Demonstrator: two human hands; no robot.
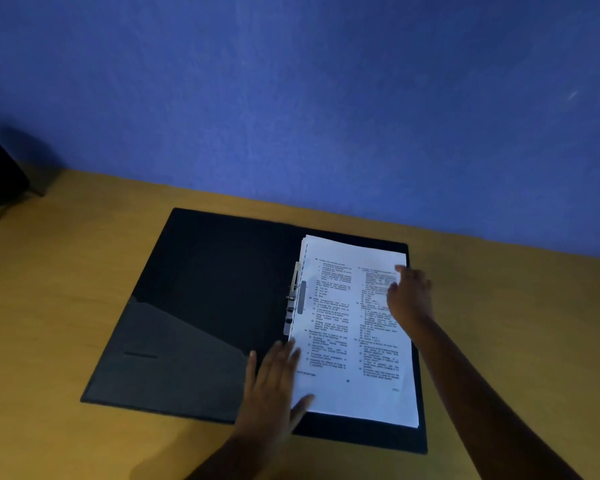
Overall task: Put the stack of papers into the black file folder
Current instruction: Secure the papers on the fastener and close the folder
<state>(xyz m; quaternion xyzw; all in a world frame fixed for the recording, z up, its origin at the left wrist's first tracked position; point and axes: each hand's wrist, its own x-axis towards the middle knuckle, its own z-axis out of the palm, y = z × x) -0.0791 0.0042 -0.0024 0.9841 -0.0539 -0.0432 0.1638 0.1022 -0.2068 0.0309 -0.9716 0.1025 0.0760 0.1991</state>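
Two flat hands, left hand (274, 379) and right hand (409, 296), fingers spread, holding nothing, square stack of papers (354, 334) on open black file folder (194, 306); next, clip pages, close cover

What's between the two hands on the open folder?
Head view: the white printed paper stack spans between left hand and right hand, lying on the black file folder.

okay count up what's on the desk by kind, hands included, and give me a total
Black file folder, open: 1
Stack of papers: 1
Hands, left and right: 2
Dark object at the far left edge, unclear what: 1
Total: 5
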